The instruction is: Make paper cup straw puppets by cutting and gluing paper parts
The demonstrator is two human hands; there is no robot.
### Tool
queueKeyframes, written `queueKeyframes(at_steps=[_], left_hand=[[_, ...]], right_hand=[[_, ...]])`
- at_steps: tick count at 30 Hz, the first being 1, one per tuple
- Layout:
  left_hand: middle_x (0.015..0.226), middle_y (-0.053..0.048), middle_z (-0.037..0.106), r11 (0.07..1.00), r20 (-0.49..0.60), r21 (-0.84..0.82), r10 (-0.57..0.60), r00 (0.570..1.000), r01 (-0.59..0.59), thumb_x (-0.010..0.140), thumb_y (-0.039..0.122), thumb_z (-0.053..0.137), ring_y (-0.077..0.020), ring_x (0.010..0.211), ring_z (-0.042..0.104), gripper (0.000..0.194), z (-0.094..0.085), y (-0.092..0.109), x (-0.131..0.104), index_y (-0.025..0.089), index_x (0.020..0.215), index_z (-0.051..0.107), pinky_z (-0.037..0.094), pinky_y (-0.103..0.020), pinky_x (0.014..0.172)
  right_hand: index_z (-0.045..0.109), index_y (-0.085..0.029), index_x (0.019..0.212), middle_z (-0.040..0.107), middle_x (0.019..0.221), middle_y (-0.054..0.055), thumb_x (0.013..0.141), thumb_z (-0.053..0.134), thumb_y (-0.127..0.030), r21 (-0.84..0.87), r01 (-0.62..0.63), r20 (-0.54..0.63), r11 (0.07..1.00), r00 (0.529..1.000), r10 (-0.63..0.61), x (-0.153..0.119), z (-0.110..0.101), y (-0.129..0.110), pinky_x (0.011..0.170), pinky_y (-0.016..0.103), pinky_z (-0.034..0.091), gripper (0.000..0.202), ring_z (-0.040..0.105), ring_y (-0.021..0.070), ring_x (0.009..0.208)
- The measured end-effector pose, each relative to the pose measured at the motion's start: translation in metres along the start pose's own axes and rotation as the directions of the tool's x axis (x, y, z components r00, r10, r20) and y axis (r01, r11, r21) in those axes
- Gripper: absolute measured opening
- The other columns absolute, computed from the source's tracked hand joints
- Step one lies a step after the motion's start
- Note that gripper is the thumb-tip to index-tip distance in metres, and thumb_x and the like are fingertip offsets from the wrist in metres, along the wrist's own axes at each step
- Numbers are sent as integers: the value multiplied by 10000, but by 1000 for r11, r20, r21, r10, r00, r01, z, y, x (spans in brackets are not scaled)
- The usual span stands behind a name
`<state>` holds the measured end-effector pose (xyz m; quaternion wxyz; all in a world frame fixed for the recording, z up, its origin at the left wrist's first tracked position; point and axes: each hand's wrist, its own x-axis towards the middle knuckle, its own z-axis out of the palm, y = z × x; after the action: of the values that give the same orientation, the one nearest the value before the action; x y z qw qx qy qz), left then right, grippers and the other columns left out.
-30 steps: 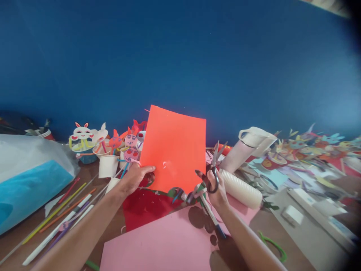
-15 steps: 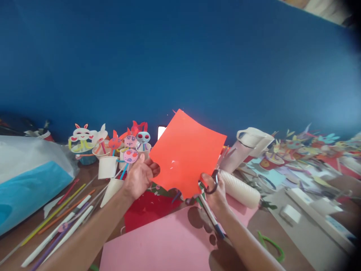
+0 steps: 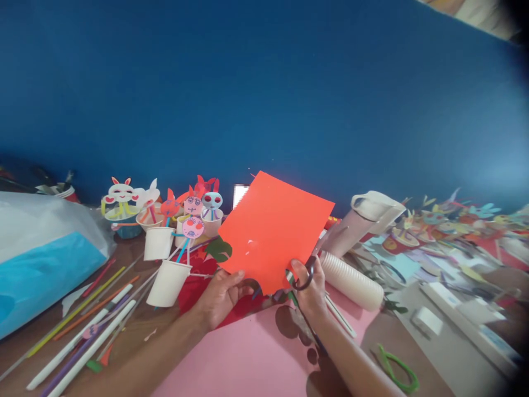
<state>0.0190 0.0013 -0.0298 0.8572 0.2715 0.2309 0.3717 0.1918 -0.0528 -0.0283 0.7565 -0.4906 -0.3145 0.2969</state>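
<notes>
Blue wall behind a cluttered craft table (image 3: 454,342); we hold an orange paper sheet (image 3: 275,229) up over the table's middle.

Our left hand (image 3: 223,295) pinches the sheet's lower left edge, fingers closed on it. Our right hand (image 3: 309,289) grips black-handled scissors (image 3: 306,274) at the sheet's lower right edge; blades hidden behind the paper, so open or closed we cannot tell. A pink sheet (image 3: 248,358) lies at the near edge, paper-cup puppets (image 3: 185,218) toward the far left, a stack of white cups (image 3: 351,273) just right of the scissors. Step in hand looks like cutting the orange sheet; next cut calls for steady paper and a turn by the left hand.
</notes>
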Motion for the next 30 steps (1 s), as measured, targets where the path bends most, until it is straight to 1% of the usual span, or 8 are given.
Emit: queueKeyframes(at_steps=[8, 12, 15, 19, 22, 24, 28, 30], left_hand=[[772, -49, 656, 996, -73, 92, 19, 997, -12, 704, 186, 636, -168, 703, 623, 96, 0, 5, -1, 123, 769, 602, 508, -290, 579], [716, -38, 639, 993, -126, 120, 5, 992, 11, 706, 177, 621, -160, 641, 615, 87, -2, 7, 1, 122, 764, 588, 493, -279, 531], [739, -44, 638, 989, -130, 146, -5, 992, 24, 681, 174, 637, -171, 642, 618, 110, -3, 8, 1, 117, 762, 588, 452, -251, 473], [707, -21, 627, 982, -91, 186, -16, 996, 33, 684, 199, 637, -138, 560, 581, 127, -2, 9, 0, 128, 778, 589, 416, -239, 442], [639, 2, 609, 973, -139, 226, -23, 990, 55, 650, 205, 665, -113, 483, 543, 136, -1, 9, -1, 136, 731, 580, 410, -239, 445], [622, 4, 606, 969, -153, 240, -19, 988, 55, 634, 213, 675, -108, 459, 534, 137, -2, 9, -2, 136, 698, 581, 416, -245, 457], [548, 2, 583, 971, -81, 237, 10, 997, 10, 687, 293, 614, -112, 443, 518, 170, -6, 8, -1, 132, 635, 594, 418, -251, 457], [554, -4, 596, 958, -96, 288, 20, 995, 8, 676, 298, 619, -109, 449, 512, 173, -7, 9, -1, 133, 629, 604, 405, -238, 446]], right_hand=[[489, -247, 926, 611, 813, -27, 678, 654, -269, 17, -121, 51, 992, 991, 120, 3, -2, 5, 515, 226, 507, 299, 579, 96, 581], [475, -241, 934, 586, 756, -39, 674, 664, -254, 36, -128, 75, 991, 989, 125, 6, -4, 6, 471, 213, 497, 322, 554, 79, 519], [480, -238, 940, 587, 748, -39, 669, 667, -251, 28, -116, 85, 993, 990, 114, 7, -6, 6, 505, 232, 508, 330, 569, 90, 543], [496, -237, 976, 615, 900, 3, 669, 659, -253, 23, -66, 84, 998, 994, 64, 7, -7, 3, 619, 273, 521, 348, 610, 131, 702], [499, -241, 932, 611, 979, 8, 683, 640, -246, 8, -62, 86, 998, 994, 61, 7, -7, 0, 667, 284, 520, 286, 608, 157, 820], [493, -244, 932, 609, 990, 5, 692, 630, -238, -9, -52, 100, 999, 994, 52, 7, -7, -1, 687, 293, 517, 276, 605, 159, 835], [500, -238, 968, 619, 944, 2, 692, 622, -222, -72, 23, 130, 997, 991, -13, 11, -10, -6, 734, 312, 502, 303, 601, 153, 799], [511, -234, 957, 623, 919, 2, 679, 628, -219, -98, 52, 139, 994, 990, -38, 13, -12, -8, 742, 316, 497, 302, 599, 161, 802]])
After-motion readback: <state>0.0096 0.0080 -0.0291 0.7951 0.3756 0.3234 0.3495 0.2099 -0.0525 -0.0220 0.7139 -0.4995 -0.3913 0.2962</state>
